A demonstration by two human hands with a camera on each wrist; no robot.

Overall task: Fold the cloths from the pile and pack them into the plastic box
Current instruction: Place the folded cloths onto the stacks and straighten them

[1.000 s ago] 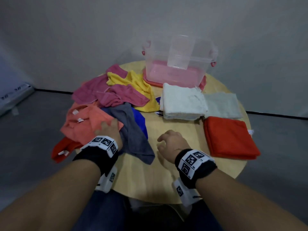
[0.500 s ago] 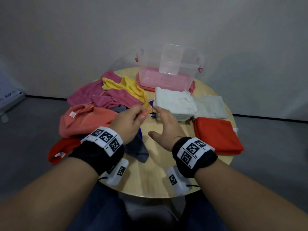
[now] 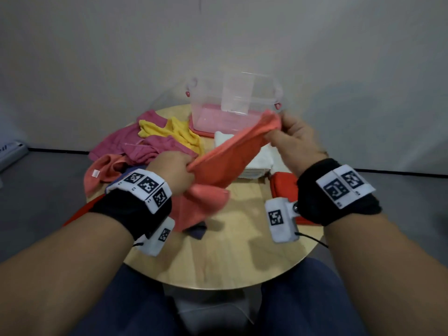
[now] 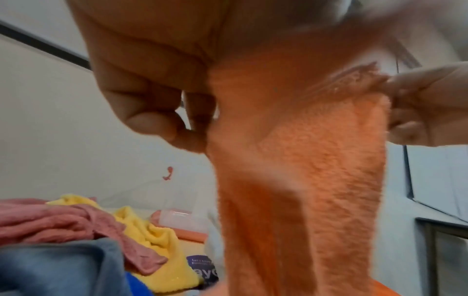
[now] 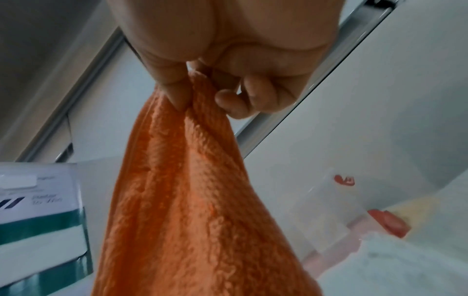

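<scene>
Coral cloth (image 3: 225, 156) is up in the air over the table (image 3: 218, 258), stretched between both hands — left hand (image 3: 173, 174) pinches one end, right hand (image 3: 294, 139) the other. Half a second ago both hands were empty. Plastic box (image 3: 232, 105) looks empty; white (image 3: 257, 163) and red (image 3: 282, 184) cloths lie folded beside it — unpacked. Pile (image 3: 150, 144) remains, so it's early.

We see a fuzzy terry orange cloth (image 3: 225, 156), a clear glossy plastic box (image 3: 232, 103), and a smooth matt wooden table (image 3: 218, 258).
</scene>
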